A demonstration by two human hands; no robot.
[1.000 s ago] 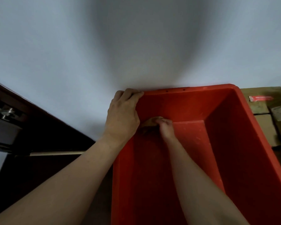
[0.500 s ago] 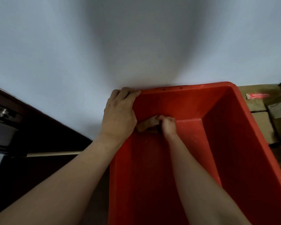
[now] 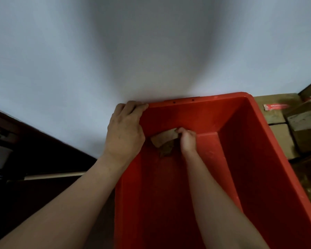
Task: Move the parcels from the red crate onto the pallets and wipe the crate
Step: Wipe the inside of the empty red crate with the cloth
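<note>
1. The left hand (image 3: 124, 133) lies over the far left corner of the red crate (image 3: 223, 98), fingers curled over the rim and gripping it.
2. The right hand (image 3: 187, 141) reaches down inside the crate, its fingers closed round a brown cloth (image 3: 164, 140) held against the floor at the far left inner corner.
3. The cloth has a pale flat fold above and a darker crumpled part below. I cannot tell whether it is fabric or paper, and the right fingertips are hidden behind it.
4. The crate is smooth, hard plastic with straight walls, and its near end is cut off. Its floor shows faint pale smears.
5. Cardboard parcels (image 3: 280, 141) are stacked just beside the crate's right wall, one with a pale label. What they stand on is hidden.
6. A plain pale wall (image 3: 151, 51) rises behind.
</note>
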